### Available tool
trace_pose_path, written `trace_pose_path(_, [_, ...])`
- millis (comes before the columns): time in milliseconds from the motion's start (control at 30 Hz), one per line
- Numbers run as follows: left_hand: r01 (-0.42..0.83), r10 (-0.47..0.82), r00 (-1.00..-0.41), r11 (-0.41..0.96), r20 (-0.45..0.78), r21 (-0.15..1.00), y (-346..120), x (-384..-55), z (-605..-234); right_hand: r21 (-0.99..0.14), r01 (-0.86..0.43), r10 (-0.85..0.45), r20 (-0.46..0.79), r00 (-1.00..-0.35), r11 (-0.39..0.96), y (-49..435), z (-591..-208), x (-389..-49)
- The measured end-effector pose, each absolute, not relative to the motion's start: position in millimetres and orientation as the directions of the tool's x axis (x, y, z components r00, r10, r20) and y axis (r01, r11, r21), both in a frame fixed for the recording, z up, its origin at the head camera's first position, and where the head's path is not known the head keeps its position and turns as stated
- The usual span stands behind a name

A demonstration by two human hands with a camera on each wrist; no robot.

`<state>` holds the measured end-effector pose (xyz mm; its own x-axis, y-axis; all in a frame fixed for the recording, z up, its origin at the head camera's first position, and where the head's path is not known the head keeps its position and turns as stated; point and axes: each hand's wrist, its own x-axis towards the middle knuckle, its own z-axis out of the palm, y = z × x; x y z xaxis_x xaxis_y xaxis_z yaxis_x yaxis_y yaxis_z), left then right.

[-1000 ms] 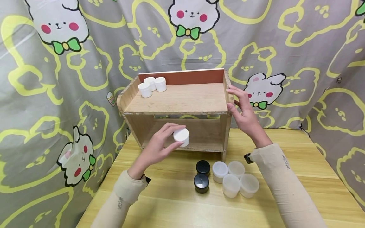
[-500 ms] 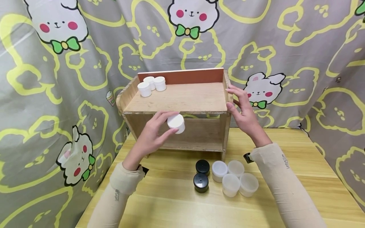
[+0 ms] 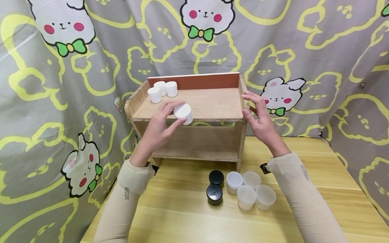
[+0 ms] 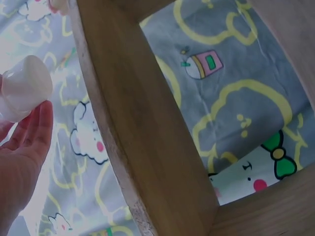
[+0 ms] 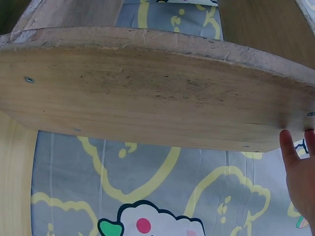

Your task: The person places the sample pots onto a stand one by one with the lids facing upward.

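Note:
My left hand (image 3: 159,126) pinches a small white lidded jar (image 3: 184,114) between thumb and fingers, in front of the top shelf's front edge. The left wrist view shows the same white jar (image 4: 27,88) tilted in the fingers. On the left of the wooden shelf unit's (image 3: 209,104) top board stand three more white jars (image 3: 156,95), grouped together. My right hand (image 3: 260,118) touches the unit's right side panel (image 3: 244,101) near the top with its fingertips. In the right wrist view, those fingers (image 5: 290,147) meet the panel's edge.
On the wooden table (image 3: 176,209), two black lidded jars (image 3: 214,194) stand in front of the unit. Several translucent tubs (image 3: 246,197) cluster to their right. A patterned curtain (image 3: 115,50) hangs behind and along both sides. The lower shelf (image 3: 200,141) lies beneath the top board.
My left hand has lifted the white jar up and slightly left, from in front of the lower compartment to the top board's front edge. The right hand stays at the side panel.

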<state>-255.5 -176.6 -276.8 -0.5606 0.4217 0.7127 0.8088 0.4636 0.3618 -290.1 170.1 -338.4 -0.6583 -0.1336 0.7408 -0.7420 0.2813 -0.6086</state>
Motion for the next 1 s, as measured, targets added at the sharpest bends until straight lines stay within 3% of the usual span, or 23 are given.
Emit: trace_pose_path(1000, [0.7, 0.188, -0.63, 0.558, 0.753, 0.446, -194.2, -330.8, -258.5, -0.614, -0.733, -0.141, 0.731, -0.668, 0.291, 171.8, -339.3, -290.0])
